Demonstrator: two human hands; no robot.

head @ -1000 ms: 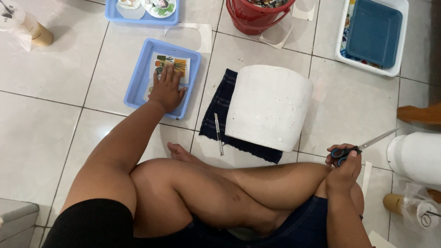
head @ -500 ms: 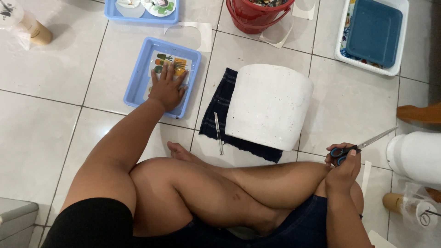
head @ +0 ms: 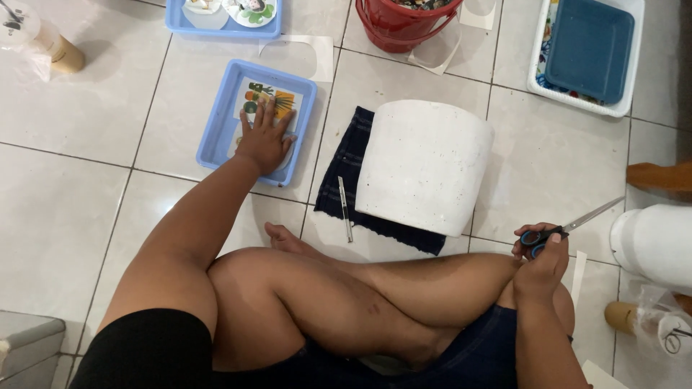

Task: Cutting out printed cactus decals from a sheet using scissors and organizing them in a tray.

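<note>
Scissors (head: 562, 229) with black-and-blue handles sit in the right hand (head: 539, 261), fingers curled through the loops and closed on them, the blades pointing up and to the right over the tiled floor (head: 79, 158); the hand rests on the person's right knee. The left hand (head: 264, 139) lies flat, fingers spread and holding nothing, pressed palm down on a printed picture sheet (head: 268, 101) with green and orange plant shapes, which lies inside a shallow light-blue tray (head: 220, 128) on the floor ahead and to the left. Between the two hands a white cylindrical pot (head: 424, 167) lies on its side on a dark blue cloth (head: 347, 173), and a thin pen-like tool (head: 345, 209) rests at the cloth's left edge, just beside the pot. Toward the floor's far edge are a second blue tray (head: 180, 20) with cut-out pictures, a red bucket (head: 393, 27), and a white basket (head: 628, 79) holding a darker blue tray. A white rounded container (head: 652, 246) stands near the right edge, close to the scissor tips.
</note>
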